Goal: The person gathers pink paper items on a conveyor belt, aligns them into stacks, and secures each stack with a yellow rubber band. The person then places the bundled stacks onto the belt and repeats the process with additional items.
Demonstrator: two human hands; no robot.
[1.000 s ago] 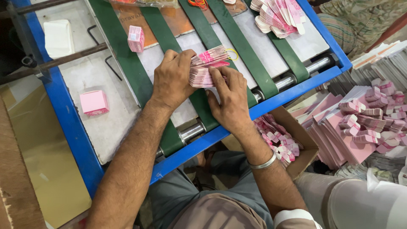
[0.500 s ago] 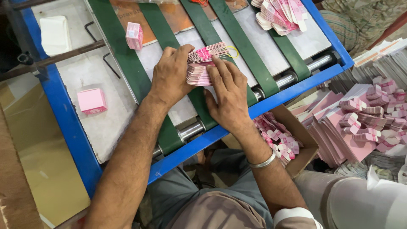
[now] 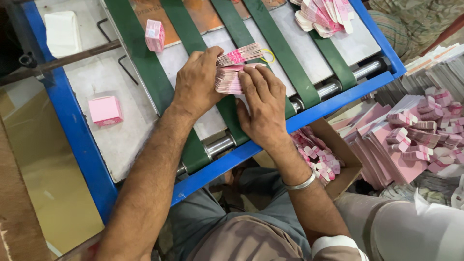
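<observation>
Left hand (image 3: pixel 195 82) and right hand (image 3: pixel 261 106) close around the stack of pink cartons (image 3: pixel 234 72): light, slippery, best clamped at both ends.

Stack of flat pink-and-white printed cards (image 3: pixel 232 72), edges showing as thin layers, lying on its side across a green belt near the middle of the bench. Upper part of the stack fans up and to the right; lower part sits squared. A yellow rubber band (image 3: pixel 268 55) lies just beside its right end.
</observation>
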